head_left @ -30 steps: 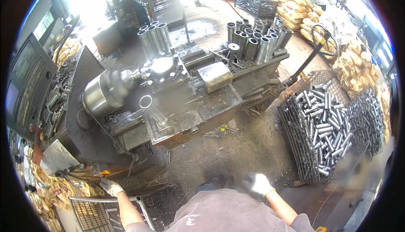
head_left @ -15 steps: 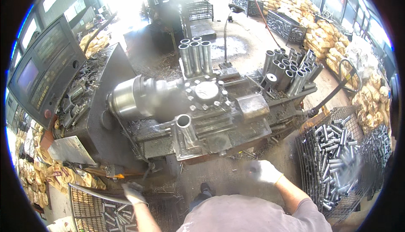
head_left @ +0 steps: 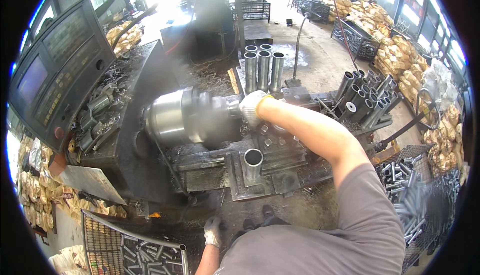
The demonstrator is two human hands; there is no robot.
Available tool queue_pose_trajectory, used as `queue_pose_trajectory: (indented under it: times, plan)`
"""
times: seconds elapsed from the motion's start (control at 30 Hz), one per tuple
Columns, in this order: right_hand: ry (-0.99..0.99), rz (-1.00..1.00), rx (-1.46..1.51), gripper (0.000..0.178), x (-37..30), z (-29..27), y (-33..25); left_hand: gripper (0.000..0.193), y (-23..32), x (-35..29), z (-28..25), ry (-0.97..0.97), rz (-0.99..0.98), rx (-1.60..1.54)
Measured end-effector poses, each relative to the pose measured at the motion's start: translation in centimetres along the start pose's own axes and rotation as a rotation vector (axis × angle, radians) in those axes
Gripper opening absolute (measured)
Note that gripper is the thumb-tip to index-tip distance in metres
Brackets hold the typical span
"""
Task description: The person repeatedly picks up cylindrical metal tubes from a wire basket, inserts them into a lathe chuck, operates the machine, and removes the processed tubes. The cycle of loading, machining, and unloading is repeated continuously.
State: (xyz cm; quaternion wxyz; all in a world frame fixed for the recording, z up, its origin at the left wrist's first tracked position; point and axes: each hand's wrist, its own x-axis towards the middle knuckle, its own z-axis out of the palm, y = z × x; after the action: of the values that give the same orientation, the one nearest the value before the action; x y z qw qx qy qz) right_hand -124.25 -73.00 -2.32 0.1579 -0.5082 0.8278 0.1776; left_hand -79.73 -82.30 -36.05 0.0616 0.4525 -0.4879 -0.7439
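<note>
My right hand [head_left: 254,107], in a white glove, reaches across the lathe to the tool post beside the chuck [head_left: 177,115]. Its fingers bend downward next to a short metal piece [head_left: 232,107] at the chuck's right end; what they grip is hidden. Several upright steel tubes [head_left: 263,70] stand just behind this hand. One more tube [head_left: 253,164] stands upright on the near side of the carriage. Low in front of my body hangs my left hand [head_left: 212,231], also gloved, fingers loosely extended with nothing visible in them. A smudge blurs the chuck's right part.
A control panel [head_left: 57,75] rises at the left. Many tubes [head_left: 367,97] stand clustered on the machine's right end. Wire baskets of cut tubes flank me: one [head_left: 102,242] at lower left, another [head_left: 420,157] at right. A bent bar [head_left: 407,121] sticks out at the right.
My right hand has moved from near my body forward and left to the tool post. My left hand has shifted right, toward my body. The view has turned slightly left.
</note>
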Motion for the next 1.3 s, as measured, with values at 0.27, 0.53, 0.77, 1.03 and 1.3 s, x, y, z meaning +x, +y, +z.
queue_pose_trajectory:
  times: [0.27,0.53,0.77,1.03,1.3]
  plan:
    - [0.13,-0.398,0.619,0.021,5.4,3.0,5.1,0.028,-6.2,-2.1,-6.7,0.195,0.059,-0.008]
    - [0.371,-0.8,0.351,0.02,2.0,0.5,-2.4,0.018,1.2,-0.1,-4.0,0.332,0.061,-0.202]
    - [0.637,0.155,0.457,0.045,6.1,-3.5,7.3,0.023,6.0,-0.6,-1.4,0.301,0.313,0.256]
    - [-0.104,-0.177,0.459,0.047,8.8,-1.6,4.7,0.027,11.4,-0.4,1.1,0.232,0.348,0.494]
    - [0.094,-0.2,0.349,0.063,10.8,0.4,7.0,0.02,5.9,0.0,-0.5,0.25,0.125,-0.018]
